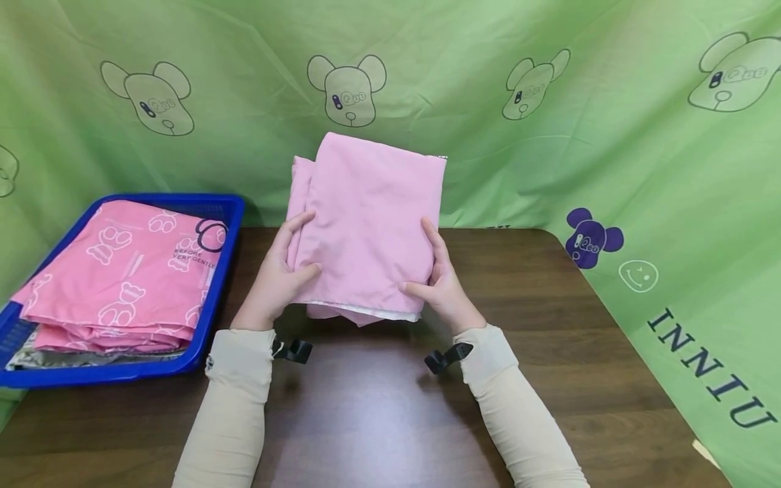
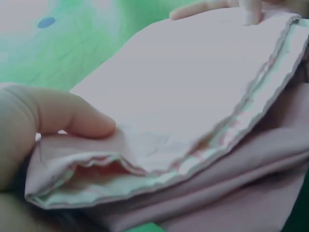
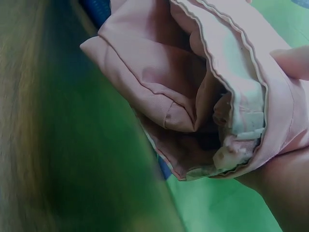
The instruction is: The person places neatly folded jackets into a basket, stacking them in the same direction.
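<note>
A folded pink cloth [image 1: 372,224] is held up above the table between both hands. At its left edge the left hand [image 1: 277,278] grips it, thumb on the near face and fingers round the side. The right hand [image 1: 445,278] pinches the right edge in the same way. In the left wrist view the cloth [image 2: 183,87] shows a pale, stitched hem under the left thumb. From the right wrist, the folded layers of the cloth [image 3: 154,82] gape at the lower end, beside the right hand [image 3: 285,179]. Fingers behind the cloth are partly hidden.
A blue plastic basket [image 1: 210,312] stands at the left of the brown wooden table [image 1: 537,339]. Inside lies a folded pink printed cloth [image 1: 140,271] over greyish fabric [image 1: 79,358]. A green printed curtain [image 1: 439,88] hangs behind and along the right side.
</note>
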Demonstrator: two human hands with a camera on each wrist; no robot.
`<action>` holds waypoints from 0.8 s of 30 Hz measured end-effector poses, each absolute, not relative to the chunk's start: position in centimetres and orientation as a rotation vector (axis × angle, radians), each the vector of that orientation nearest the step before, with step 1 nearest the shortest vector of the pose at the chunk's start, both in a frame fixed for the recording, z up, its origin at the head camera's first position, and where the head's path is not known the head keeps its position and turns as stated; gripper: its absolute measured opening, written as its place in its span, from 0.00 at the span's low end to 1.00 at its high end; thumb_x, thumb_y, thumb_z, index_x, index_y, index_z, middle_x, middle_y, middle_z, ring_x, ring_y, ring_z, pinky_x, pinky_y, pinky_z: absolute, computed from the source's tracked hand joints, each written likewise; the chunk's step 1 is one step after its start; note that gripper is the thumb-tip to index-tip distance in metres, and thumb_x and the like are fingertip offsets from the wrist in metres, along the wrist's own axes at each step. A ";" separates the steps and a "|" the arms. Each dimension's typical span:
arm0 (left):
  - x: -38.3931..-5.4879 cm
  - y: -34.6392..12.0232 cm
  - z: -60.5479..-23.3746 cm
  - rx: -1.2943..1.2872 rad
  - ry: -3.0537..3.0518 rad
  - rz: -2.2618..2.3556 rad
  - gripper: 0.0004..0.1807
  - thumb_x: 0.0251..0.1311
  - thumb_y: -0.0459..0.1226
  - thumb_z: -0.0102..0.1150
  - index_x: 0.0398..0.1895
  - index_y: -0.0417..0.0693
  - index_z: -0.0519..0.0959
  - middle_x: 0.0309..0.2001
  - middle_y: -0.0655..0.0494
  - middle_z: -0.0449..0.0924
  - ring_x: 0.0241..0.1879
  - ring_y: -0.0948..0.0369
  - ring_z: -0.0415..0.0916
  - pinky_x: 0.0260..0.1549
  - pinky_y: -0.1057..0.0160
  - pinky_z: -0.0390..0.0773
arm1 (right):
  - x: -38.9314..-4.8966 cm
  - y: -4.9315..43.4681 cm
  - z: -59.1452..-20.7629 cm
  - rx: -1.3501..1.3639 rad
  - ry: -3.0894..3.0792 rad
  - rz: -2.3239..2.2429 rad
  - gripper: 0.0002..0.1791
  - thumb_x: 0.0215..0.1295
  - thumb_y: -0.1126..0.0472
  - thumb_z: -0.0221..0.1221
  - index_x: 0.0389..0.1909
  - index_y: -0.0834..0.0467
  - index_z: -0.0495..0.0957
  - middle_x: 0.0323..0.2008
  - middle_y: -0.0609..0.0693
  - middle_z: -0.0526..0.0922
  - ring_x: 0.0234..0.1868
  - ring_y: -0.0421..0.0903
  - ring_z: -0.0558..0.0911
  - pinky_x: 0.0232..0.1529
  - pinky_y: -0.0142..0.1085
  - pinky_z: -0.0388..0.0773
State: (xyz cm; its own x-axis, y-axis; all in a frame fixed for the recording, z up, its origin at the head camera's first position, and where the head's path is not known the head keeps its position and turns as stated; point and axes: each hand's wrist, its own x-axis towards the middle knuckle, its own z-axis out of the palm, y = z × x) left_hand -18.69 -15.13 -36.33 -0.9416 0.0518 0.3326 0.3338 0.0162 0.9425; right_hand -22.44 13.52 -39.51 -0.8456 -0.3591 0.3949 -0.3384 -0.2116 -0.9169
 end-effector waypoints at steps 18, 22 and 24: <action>-17.0 -18.0 -33.8 -0.273 -2.172 -1.867 0.47 0.54 0.19 0.57 0.77 0.62 0.64 0.75 0.56 0.58 0.63 0.55 0.62 0.53 0.62 0.68 | -22.8 10.0 -37.8 -0.883 1.774 -2.276 0.64 0.49 0.86 0.59 0.82 0.42 0.44 0.78 0.46 0.44 0.65 0.50 0.62 0.57 0.32 0.74; -16.5 -18.8 -33.1 -0.278 -2.171 -1.833 0.47 0.53 0.19 0.57 0.77 0.62 0.64 0.75 0.58 0.58 0.63 0.55 0.61 0.55 0.62 0.67 | -22.8 9.2 -37.3 -0.895 1.726 -2.273 0.64 0.48 0.86 0.59 0.82 0.41 0.44 0.77 0.48 0.46 0.64 0.51 0.64 0.56 0.33 0.75; -16.1 -19.2 -32.9 -0.273 -2.170 -1.827 0.47 0.54 0.19 0.57 0.77 0.61 0.64 0.75 0.58 0.58 0.64 0.56 0.61 0.56 0.61 0.66 | -22.7 8.8 -37.2 -0.897 1.698 -2.262 0.64 0.48 0.86 0.58 0.82 0.40 0.43 0.76 0.49 0.48 0.63 0.51 0.65 0.56 0.34 0.76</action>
